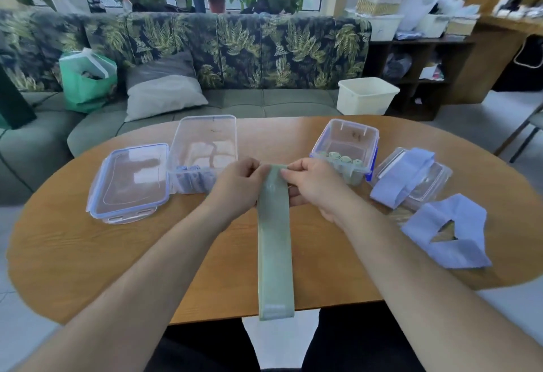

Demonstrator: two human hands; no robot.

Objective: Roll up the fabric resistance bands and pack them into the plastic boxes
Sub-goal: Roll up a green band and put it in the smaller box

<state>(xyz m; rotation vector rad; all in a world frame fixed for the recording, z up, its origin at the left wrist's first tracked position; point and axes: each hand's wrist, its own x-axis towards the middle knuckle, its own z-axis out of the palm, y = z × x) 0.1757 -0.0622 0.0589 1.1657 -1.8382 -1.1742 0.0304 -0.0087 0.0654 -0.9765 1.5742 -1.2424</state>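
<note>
A long green fabric band hangs flat from my hands down past the table's near edge. My left hand and my right hand pinch its top end from either side, above the middle of the table. A clear plastic box at the left holds rolled blue bands at its near end. A smaller clear box with blue clips at the right holds several rolled green bands.
The left box's lid lies flat beside it. At the right, one loose blue band drapes over another lid, and a second blue band lies nearer. The wooden table's edge is close to my lap. A sofa stands behind.
</note>
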